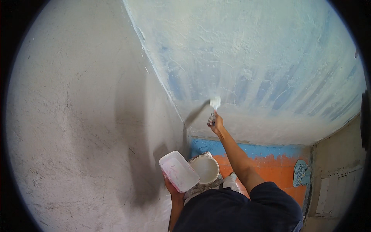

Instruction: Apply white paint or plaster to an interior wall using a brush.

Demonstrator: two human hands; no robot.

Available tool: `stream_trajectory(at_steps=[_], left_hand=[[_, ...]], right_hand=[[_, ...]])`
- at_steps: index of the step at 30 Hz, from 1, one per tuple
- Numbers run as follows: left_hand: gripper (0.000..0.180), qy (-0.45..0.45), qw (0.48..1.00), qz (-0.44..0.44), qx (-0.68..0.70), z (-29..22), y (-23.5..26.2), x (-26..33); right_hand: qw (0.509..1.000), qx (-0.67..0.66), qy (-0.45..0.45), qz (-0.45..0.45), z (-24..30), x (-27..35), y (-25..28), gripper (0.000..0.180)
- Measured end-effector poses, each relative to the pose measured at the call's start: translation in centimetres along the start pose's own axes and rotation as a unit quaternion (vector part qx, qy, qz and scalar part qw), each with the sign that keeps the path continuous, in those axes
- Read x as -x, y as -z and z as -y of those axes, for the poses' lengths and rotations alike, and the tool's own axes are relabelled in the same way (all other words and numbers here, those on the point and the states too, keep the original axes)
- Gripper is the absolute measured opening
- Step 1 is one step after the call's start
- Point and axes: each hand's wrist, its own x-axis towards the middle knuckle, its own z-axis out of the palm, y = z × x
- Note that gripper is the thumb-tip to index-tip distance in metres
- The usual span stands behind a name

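Observation:
My right hand [216, 123] is closed around the handle of a paintbrush [215, 103]. The brush's white-coated bristles point up against the wall with blue streaks [239, 77], near its lower part. My left hand [170, 188] supports a white rectangular plastic tub [190, 165] from below and the side, its fingers mostly hidden under it. Pinkish smears mark the tub's side. Just right of the tub stands a round white bucket [218, 170], its inside pale.
A plain grey wall [77, 116] rises on the left and meets the streaked wall at a corner. Below lies an orange tiled floor [284, 173] with a blue band [247, 149] along the wall. A crumpled bluish cloth [301, 173] lies at the right.

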Motion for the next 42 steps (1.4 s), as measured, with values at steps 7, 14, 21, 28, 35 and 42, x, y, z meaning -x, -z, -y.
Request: stream_trajectory(at_steps=[7, 14, 21, 28, 35, 42], left_hand=[[0.062, -0.028, 0.999, -0.022, 0.014, -0.8, 1.3, 0.1], [0.062, 0.001, 1.000, -0.012, 0.003, -1.0, 1.0, -0.5], [0.060, -0.030, 0.999, -0.022, -0.039, 0.0, 1.0, -0.7], [0.061, -0.024, 0.999, -0.027, 0.011, -0.3, 2.1, -0.4], [0.061, -0.007, 1.000, -0.017, 0.014, -1.5, 2.0, -0.1], [0.059, -0.009, 1.000, -0.010, -0.001, 0.0, 0.7, -1.0]], right_hand=[[0.889, 0.312, 0.321, -0.091, 2.8, 5.1, -7.4, 0.043], [0.805, 0.362, 0.470, 0.019, 13.1, 8.2, -18.2, 0.042], [0.927, 0.326, 0.180, -0.047, 0.7, -2.8, 3.1, 0.045], [0.986, 0.131, 0.089, -0.048, 6.6, -2.2, -3.8, 0.023], [0.925, 0.158, 0.265, 0.221, 21.8, 15.4, -25.8, 0.017], [0.891, 0.349, 0.289, -0.020, 9.5, 1.1, -5.8, 0.045]])
